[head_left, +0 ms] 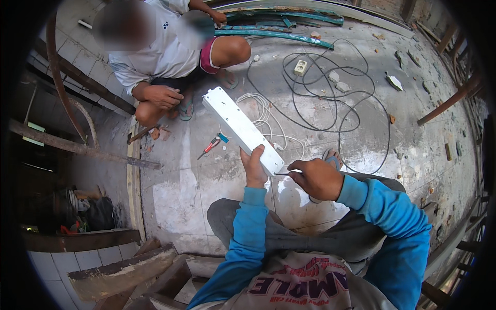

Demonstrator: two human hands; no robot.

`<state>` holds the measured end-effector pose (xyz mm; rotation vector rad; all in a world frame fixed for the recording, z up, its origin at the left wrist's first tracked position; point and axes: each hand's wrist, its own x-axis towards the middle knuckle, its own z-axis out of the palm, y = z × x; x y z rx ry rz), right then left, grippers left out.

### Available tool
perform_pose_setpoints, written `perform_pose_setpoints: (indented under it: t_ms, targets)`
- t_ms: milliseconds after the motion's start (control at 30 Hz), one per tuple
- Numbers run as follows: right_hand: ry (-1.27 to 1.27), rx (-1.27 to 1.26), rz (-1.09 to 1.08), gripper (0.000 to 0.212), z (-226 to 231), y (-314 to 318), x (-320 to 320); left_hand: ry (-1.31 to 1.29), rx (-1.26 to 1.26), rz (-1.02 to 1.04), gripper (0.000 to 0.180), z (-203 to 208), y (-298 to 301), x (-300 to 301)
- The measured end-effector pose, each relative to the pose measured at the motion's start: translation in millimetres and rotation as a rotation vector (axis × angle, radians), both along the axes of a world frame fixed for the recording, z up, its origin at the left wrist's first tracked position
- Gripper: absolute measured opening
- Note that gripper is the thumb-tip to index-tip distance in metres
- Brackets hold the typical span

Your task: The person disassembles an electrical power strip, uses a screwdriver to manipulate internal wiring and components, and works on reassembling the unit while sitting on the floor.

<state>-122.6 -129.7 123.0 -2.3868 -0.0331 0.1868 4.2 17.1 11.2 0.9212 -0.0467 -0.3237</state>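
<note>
Strip (238, 124): left hand (254, 168) partly closed, grasping its near end, thumb on top. Right hand (321, 179) clenched round driver (282, 174), tip at same end. Red tool (211, 145) left of strip.

The socket (300, 67) lies among cable loops (337, 105), beyond and right of the casing (242, 129).

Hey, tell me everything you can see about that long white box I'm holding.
The long white box is a slim, straight-sided block that looks like plastic. Small dark holes or recesses dot its upward face, and a small tab juts from its far end. It looks whole, slanting from your hands toward the upper left, above the floor. Your left hand grips its near end; your right hand holds a thin tool to its near corner. Its underside is hidden.
</note>
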Motion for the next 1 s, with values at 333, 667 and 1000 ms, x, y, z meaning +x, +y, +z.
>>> perform_pose_setpoints:
  t_ms: [333,667,1000]
  targets:
    - [-0.041,-0.235,0.108,0.024,-5.9,-2.2,-9.1,-0.033,0.106,-0.085,0.062,-20.4,-2.8,-2.6]
    - [-0.343,-0.517,0.393,0.032,-2.8,-13.7,-11.5,-0.127,0.271,-0.120,0.057,-11.7,-3.5,-2.0]
    - [0.247,0.002,0.056,0.050,-39.3,-19.6,-6.7,-0.139,0.202,-0.087,0.058,-7.8,-4.6,1.6]
